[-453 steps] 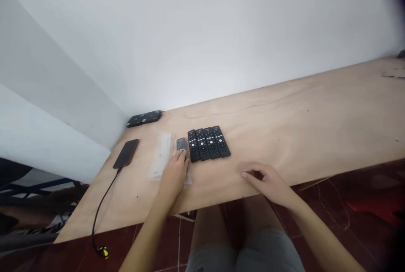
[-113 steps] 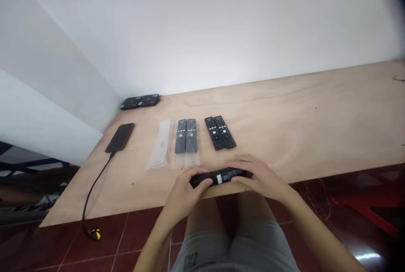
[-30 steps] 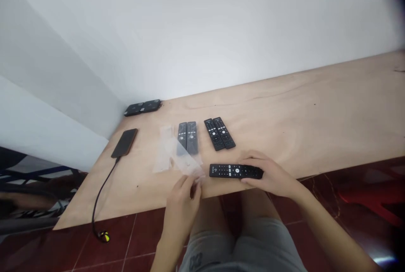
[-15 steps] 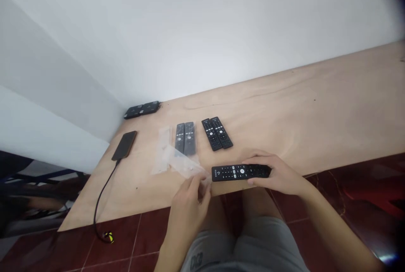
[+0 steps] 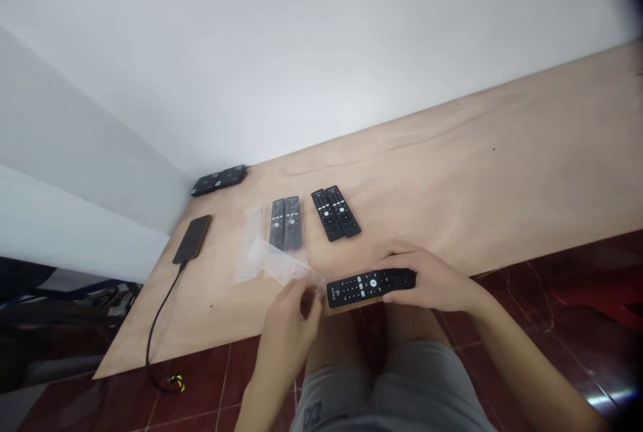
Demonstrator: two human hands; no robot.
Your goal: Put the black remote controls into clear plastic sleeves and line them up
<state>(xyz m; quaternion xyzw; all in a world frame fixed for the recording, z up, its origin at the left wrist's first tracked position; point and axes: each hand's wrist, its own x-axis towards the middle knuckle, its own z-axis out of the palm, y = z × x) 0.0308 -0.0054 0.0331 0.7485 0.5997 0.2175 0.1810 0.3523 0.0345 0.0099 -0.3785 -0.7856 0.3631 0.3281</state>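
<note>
1. My right hand [image 5: 435, 281] has its fingers clamped around one end of a long black button-covered remote control [image 5: 362, 288]. The buttons face up, at the near edge of the pale plywood surface [image 5: 477, 171].
2. My left hand [image 5: 289, 328] pinches thumb and fingers together on the corner of a clear plastic sleeve [image 5: 278, 263], just beside the remote's free end.
3. Further back lie two sleeved grey remotes [image 5: 284, 223] and, near them, two bare black remotes [image 5: 335, 212].
</note>
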